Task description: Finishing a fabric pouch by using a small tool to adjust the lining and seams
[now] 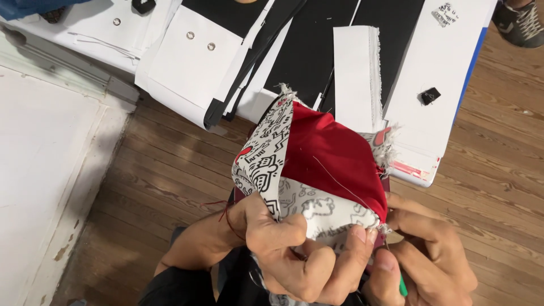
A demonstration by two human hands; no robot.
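Red and printed fabric piece (317, 164) rising above both hands, left hand (294, 255) pinching its lower edge, right hand (425, 260) closed on a green-handled tool (402, 287) at the corner

Worn wooden plank floor (170, 170) beneath a white table (447, 73), pale wall (39, 170) alongside.

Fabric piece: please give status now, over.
Left hand grips red and printed fabric piece. Right hand pinches its corner, green tool in palm. Nothing in the way.

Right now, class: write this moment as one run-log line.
left hand: grips red and printed fabric piece | right hand: pinches its corner, green-handled tool in fingers | behind: white and black panels on table
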